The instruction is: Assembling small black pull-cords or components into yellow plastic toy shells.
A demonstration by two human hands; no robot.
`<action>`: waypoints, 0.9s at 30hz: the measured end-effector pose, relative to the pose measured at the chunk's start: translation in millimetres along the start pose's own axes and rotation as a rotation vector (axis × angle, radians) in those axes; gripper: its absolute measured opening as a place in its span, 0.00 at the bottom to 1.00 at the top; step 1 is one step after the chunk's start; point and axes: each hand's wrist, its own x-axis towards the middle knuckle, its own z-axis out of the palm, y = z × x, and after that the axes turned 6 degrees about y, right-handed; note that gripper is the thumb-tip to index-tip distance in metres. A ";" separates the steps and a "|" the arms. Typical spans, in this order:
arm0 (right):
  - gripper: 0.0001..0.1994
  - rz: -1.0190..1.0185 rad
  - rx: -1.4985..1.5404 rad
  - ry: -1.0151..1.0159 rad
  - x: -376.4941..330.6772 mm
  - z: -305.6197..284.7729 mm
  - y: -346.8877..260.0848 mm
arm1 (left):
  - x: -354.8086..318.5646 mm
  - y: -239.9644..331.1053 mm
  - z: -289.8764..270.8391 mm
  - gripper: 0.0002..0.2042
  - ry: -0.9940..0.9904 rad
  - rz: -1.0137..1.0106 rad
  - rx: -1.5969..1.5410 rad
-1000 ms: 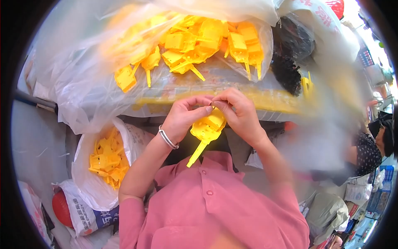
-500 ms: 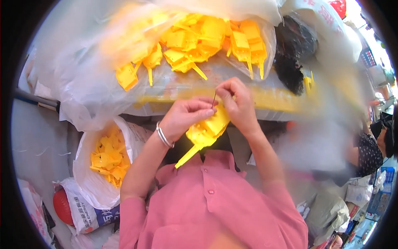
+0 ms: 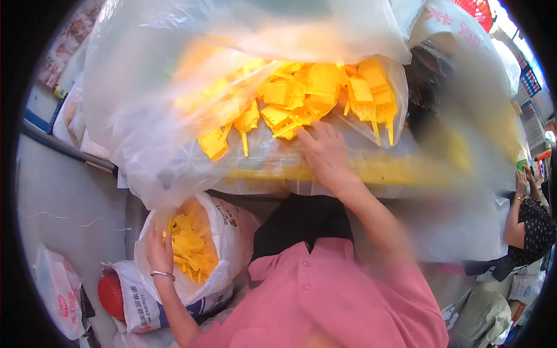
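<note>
My left hand (image 3: 159,250), with a bracelet on its wrist, is at the left inner side of a white woven sack (image 3: 235,255). Its fingers are extended beside the yellow plastic parts (image 3: 194,246) inside; none is visibly gripped. My right hand (image 3: 326,153) reaches palm down over the front of the work table (image 3: 360,170). Its fingers are apart, the tips at the narrow handle of a yellow plastic part (image 3: 284,131) on the near edge of a heap (image 3: 322,87). Each heaped part has a boxy body and a thin handle. Clear plastic sheeting (image 3: 133,104) partly covers the heap.
A black bundle (image 3: 426,81) lies right of the heap. Another printed sack (image 3: 136,296) and a red round object (image 3: 111,297) stand on the floor at left, near a plastic bag (image 3: 61,296). A co-worker's arm (image 3: 513,223) shows at far right.
The yellow part held by both hands before my chest has left them. My left hand has moved down left to the sack, my right forward to the heap. The view has shifted.
</note>
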 end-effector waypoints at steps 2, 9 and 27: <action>0.14 0.110 -0.176 -0.334 -12.4 4.4 8.5 | 7.6 17.5 1.2 0.16 0.086 0.192 0.146; 0.14 0.594 0.497 -0.161 -16.4 -20.1 9.8 | 32.1 194.4 78.2 0.21 -0.701 -0.244 -1.385; 0.18 0.588 -0.472 0.267 -91.3 -160.6 142.8 | 11.8 269.0 132.3 0.26 -0.618 -0.157 -1.737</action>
